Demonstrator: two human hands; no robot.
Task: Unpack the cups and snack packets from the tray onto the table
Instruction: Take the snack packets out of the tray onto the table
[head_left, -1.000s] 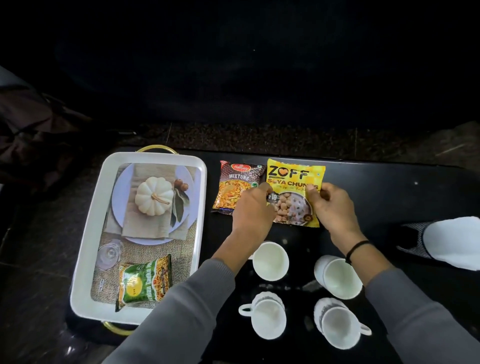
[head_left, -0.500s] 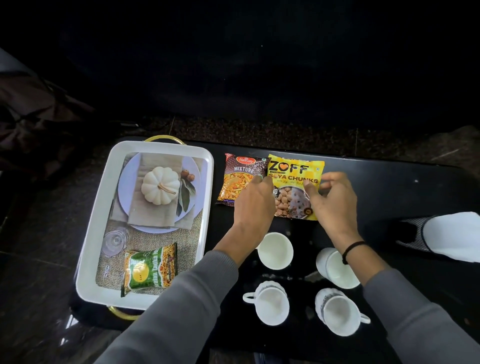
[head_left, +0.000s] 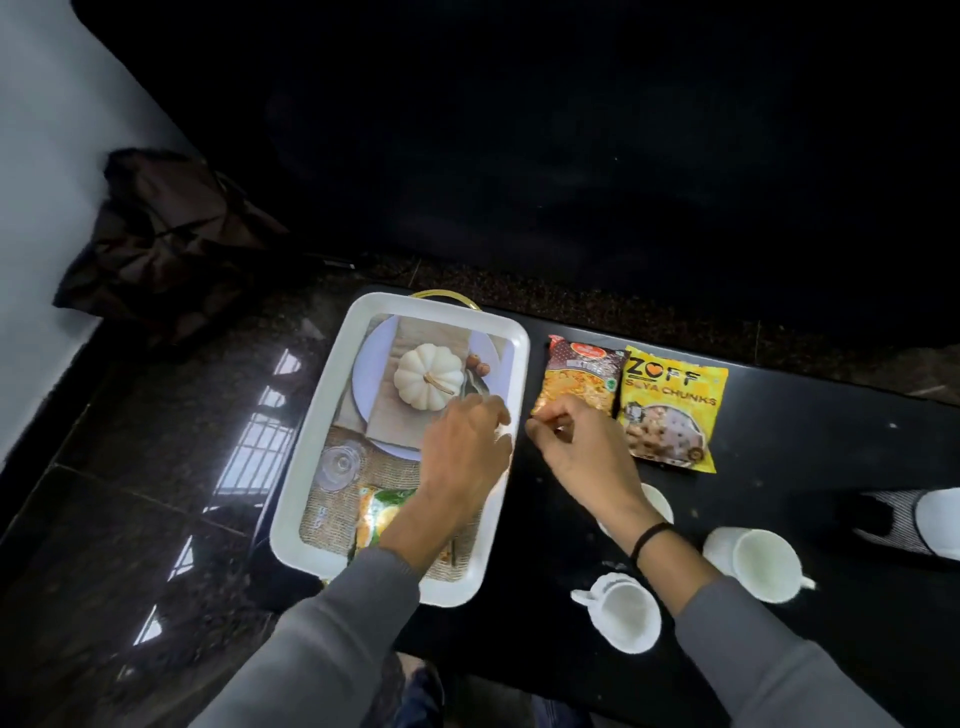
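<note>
We see the green snack packet lying in the near end of the white rectangular tray, partly under our left forearm. Our left hand hovers over the tray, fingers loosely spread, holding nothing. Just beside the tray, our right hand pinches the brown mixture packet's corner.

tray: white rim, gold handle, printed pale pumpkin on lilac plate over tan burlap | packet in tray: green and yellow | mixture packet: brown top, red logo, orange-yellow | soya chunks packet: yellow, black lettering | cups: plain white | table: glossy black | sleeves: grey | wristband: black
</note>
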